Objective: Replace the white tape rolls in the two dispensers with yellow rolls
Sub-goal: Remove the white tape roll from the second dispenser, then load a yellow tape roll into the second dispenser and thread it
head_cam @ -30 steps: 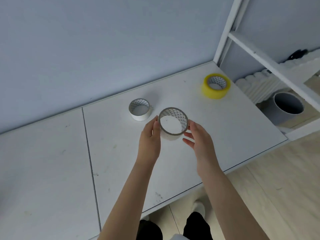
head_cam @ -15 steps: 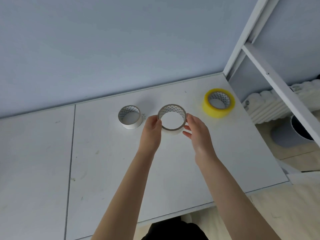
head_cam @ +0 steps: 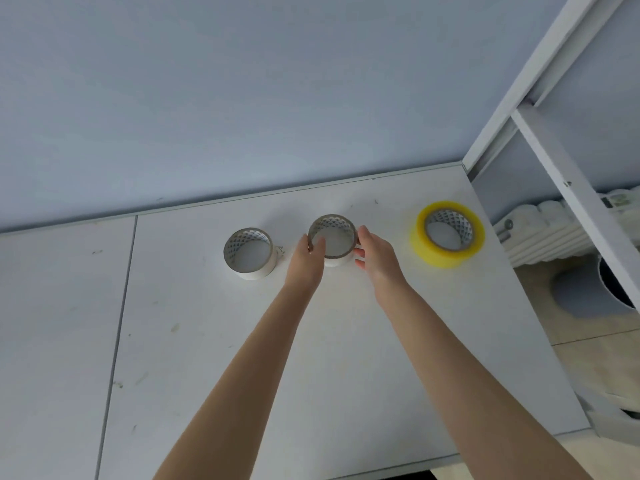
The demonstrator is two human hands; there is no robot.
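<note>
A white tape roll (head_cam: pixel 335 261) sits flat on the white table (head_cam: pixel 207 341), toward the back and between my hands. My left hand (head_cam: pixel 306 263) pinches its left rim, thumb inside the ring. Straight fingertips of my right hand (head_cam: pixel 375 261) touch the roll's right side. A second white tape roll (head_cam: pixel 250 272) lies flat just left of my left hand. To the right, near the table's right edge, lies a thicker yellow tape roll (head_cam: pixel 445 259). No dispenser is in view.
A blue-grey wall rises right behind the table. A white shelf frame (head_cam: pixel 554 161) stands at the right, with a white radiator (head_cam: pixel 554 237) and a grey bin (head_cam: pixel 581 296) on the floor past the table's edge.
Both hands have carried the white roll away from me and lowered it to the table between the other white roll and the yellow one. The view has tilted up toward the wall.
</note>
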